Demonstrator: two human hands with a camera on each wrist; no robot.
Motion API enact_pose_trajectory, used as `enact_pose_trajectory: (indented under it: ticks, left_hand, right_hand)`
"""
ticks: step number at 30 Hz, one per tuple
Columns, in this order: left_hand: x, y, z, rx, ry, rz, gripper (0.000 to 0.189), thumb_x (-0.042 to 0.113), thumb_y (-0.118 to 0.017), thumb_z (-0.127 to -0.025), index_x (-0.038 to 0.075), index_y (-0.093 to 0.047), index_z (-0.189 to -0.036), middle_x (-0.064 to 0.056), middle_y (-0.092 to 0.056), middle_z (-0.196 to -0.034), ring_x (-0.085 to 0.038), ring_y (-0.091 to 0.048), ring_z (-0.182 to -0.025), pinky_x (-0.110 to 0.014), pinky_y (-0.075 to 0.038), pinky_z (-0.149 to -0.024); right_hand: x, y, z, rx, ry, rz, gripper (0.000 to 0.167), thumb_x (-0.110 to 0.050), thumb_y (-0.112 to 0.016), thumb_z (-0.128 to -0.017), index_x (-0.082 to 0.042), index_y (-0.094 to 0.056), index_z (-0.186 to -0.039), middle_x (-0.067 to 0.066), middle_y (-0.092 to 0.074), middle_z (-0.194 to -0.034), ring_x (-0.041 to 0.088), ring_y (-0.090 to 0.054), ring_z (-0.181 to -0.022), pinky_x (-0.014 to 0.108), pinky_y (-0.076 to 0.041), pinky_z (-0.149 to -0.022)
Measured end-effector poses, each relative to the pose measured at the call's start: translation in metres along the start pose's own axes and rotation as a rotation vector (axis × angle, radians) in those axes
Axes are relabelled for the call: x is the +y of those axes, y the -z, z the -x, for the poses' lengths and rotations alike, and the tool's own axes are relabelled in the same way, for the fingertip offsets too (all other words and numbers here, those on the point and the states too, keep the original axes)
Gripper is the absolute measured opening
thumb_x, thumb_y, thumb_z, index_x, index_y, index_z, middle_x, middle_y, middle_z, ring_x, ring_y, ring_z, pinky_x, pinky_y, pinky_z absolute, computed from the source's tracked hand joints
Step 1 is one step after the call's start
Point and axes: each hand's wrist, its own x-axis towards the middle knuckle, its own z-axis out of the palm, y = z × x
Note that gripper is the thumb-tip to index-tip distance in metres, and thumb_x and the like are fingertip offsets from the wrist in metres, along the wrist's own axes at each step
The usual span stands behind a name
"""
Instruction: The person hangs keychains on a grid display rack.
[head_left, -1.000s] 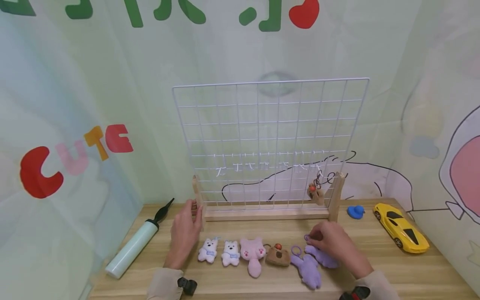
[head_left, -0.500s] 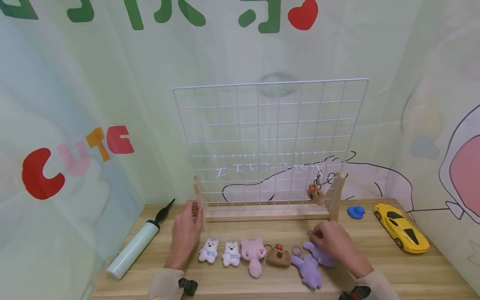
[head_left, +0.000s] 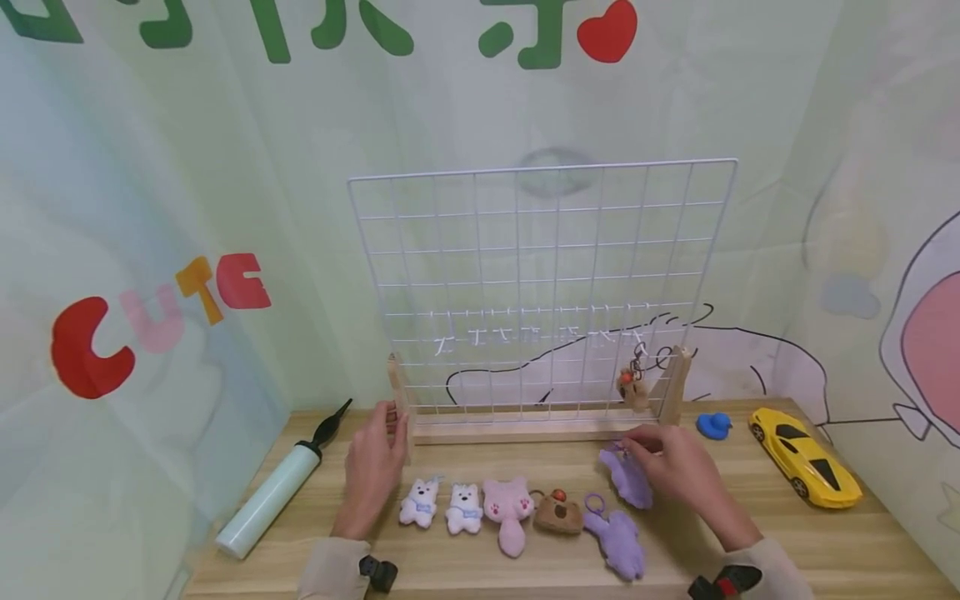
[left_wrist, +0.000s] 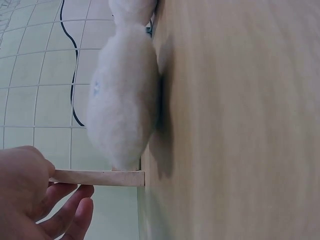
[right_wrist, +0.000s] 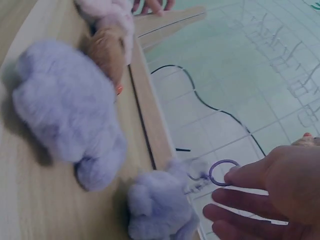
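My right hand [head_left: 667, 458] pinches the purple ring [right_wrist: 223, 172] of a purple plush keychain [head_left: 628, 477]. The plush hangs below my fingers, in front of the stand's base. At the stand's left end, my left hand [head_left: 377, 450] grips the wooden side post [left_wrist: 100, 178] between thumb and fingers. A white wire grid rack [head_left: 555, 208] rises from that wooden stand, with a row of white hooks [head_left: 532, 335] across its lower part. From the hook farthest right hangs a brown plush keychain [head_left: 634, 392]. A second purple plush keychain [head_left: 621, 543] lies on the table.
Left of the purple plush lie a brown plush keychain [head_left: 558, 512], a pink plush [head_left: 509, 512] and two white plush dogs [head_left: 464, 508]. A pale green hand pump [head_left: 270, 500] lies at far left. A blue rubber duck [head_left: 714, 426] and yellow toy car [head_left: 804, 457] stand at right.
My right hand has risen toward the rack, lifting the purple plush keychain by its ring from beside the other purple one. My left hand stays on the post.
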Motion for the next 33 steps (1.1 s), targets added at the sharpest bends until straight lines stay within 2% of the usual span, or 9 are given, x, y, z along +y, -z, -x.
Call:
enact_pose_trajectory:
  ticks: [5, 11, 15, 19, 23, 29, 33]
  left_hand:
    - [0.000, 0.000, 0.000, -0.005, 0.001, -0.007, 0.032, 0.027, -0.062, -0.112, 0.005, -0.061, -0.135, -0.022, -0.076, -0.125, -0.036, -0.078, -0.106, -0.053, -0.069, -0.085]
    - [-0.002, 0.001, -0.001, 0.005, -0.004, 0.002, 0.030, 0.027, -0.062, -0.112, 0.005, -0.063, -0.132, -0.021, -0.078, -0.122, -0.037, -0.079, -0.105, -0.056, -0.067, -0.085]
    - [-0.001, 0.002, 0.000, -0.002, 0.001, 0.004, 0.030, 0.028, -0.062, -0.112, 0.005, -0.063, -0.132, -0.022, -0.078, -0.123, -0.037, -0.079, -0.105, -0.056, -0.067, -0.086]
    - [0.000, 0.001, 0.000, -0.006, 0.001, 0.013, 0.030, 0.027, -0.062, -0.112, 0.005, -0.063, -0.133, -0.022, -0.078, -0.124, -0.036, -0.079, -0.106, -0.055, -0.068, -0.086]
    - [0.001, 0.000, 0.000, -0.006, 0.001, 0.019, 0.030, 0.026, -0.062, -0.112, 0.005, -0.062, -0.133, -0.021, -0.078, -0.124, -0.035, -0.079, -0.106, -0.054, -0.068, -0.086]
    - [0.000, 0.001, 0.000, 0.000, 0.003, 0.016, 0.029, 0.025, -0.063, -0.111, 0.005, -0.063, -0.132, -0.022, -0.078, -0.123, -0.036, -0.079, -0.104, -0.054, -0.068, -0.083]
    - [0.000, 0.002, 0.000, -0.006, 0.002, 0.013, 0.030, 0.025, -0.063, -0.111, 0.005, -0.062, -0.133, -0.022, -0.078, -0.123, -0.036, -0.079, -0.104, -0.054, -0.068, -0.084]
  right_hand:
    - [-0.006, 0.005, -0.001, 0.095, 0.040, -0.073, 0.009, -0.012, -0.080, -0.098, -0.011, -0.086, -0.105, 0.006, -0.085, -0.100, 0.019, -0.080, -0.085, 0.022, -0.063, -0.067]
    - [-0.018, 0.013, -0.002, 0.183, 0.044, -0.195, 0.013, -0.015, -0.078, -0.101, -0.008, -0.084, -0.111, 0.009, -0.085, -0.096, 0.009, -0.077, -0.078, 0.021, -0.062, -0.063]
    - [-0.028, 0.017, -0.002, 0.243, 0.057, -0.279, 0.016, -0.017, -0.078, -0.102, -0.007, -0.083, -0.112, 0.009, -0.085, -0.096, 0.004, -0.077, -0.076, 0.019, -0.064, -0.065]
    - [-0.038, 0.025, -0.002, 0.291, 0.057, -0.373, 0.016, -0.018, -0.079, -0.101, -0.006, -0.083, -0.111, 0.011, -0.084, -0.095, 0.003, -0.077, -0.076, 0.022, -0.066, -0.067]
    - [-0.051, 0.034, -0.002, 0.320, 0.047, -0.436, 0.016, -0.018, -0.079, -0.101, -0.007, -0.082, -0.111, 0.012, -0.084, -0.095, 0.003, -0.078, -0.077, 0.021, -0.067, -0.070]
    - [-0.066, 0.041, -0.010, 0.334, 0.046, -0.468, 0.019, -0.024, -0.076, -0.103, -0.009, -0.081, -0.114, 0.011, -0.084, -0.098, 0.005, -0.079, -0.079, 0.018, -0.065, -0.076]
    - [-0.076, 0.043, -0.018, 0.358, 0.031, -0.504, 0.022, -0.028, -0.076, -0.103, -0.009, -0.080, -0.114, 0.009, -0.084, -0.097, 0.009, -0.080, -0.080, 0.019, -0.066, -0.078]
